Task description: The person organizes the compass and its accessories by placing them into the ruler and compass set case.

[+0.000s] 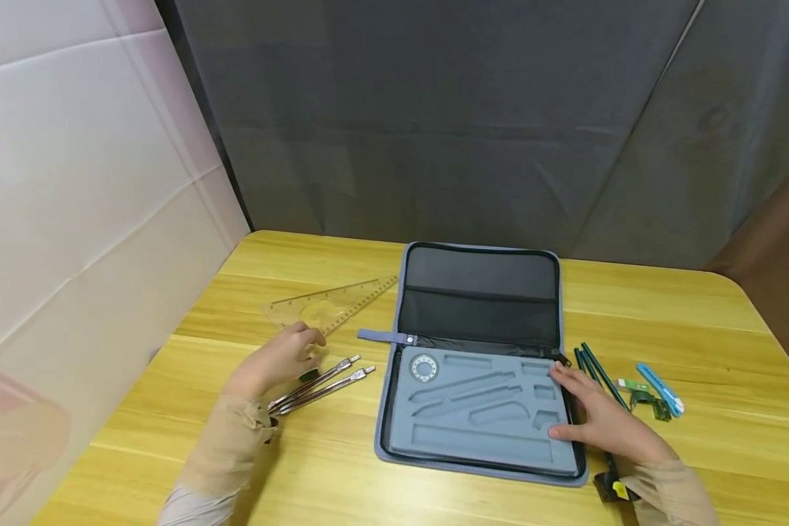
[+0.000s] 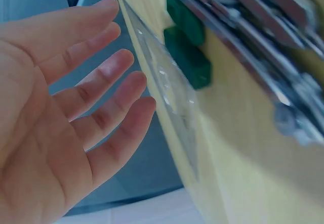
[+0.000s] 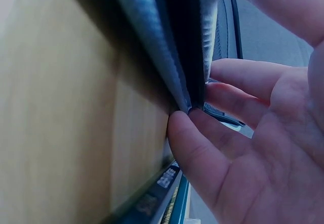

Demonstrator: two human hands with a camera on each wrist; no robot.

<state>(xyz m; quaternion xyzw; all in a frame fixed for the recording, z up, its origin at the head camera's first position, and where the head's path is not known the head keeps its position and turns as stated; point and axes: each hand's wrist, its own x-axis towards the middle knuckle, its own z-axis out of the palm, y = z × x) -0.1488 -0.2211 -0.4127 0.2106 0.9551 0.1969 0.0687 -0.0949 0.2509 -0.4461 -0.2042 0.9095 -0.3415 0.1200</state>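
Note:
An unzipped case [image 1: 478,296] lies on the table, holding a blue-grey tray [image 1: 456,420] with shaped recesses; a round white dial [image 1: 424,368] sits in the tray's upper left. My right hand [image 1: 608,424] rests on the tray's right edge, and in the right wrist view the fingers of that hand [image 3: 243,128] touch the case's side. My left hand [image 1: 279,361], fingers loosely bent and holding nothing, is over the table beside two metal compasses [image 1: 322,391]. Two green blocks [image 2: 188,57] lie near the compasses in the left wrist view, apart from the left hand [image 2: 76,102].
Behind the left hand lies a clear set square [image 1: 342,299]. Right of the case are dark green pencils [image 1: 601,372], a blue cutter [image 1: 660,389], a small eraser [image 1: 631,385] and a green sharpener-like piece [image 1: 660,409]. A black-and-yellow item [image 1: 611,486] is by the right sleeve.

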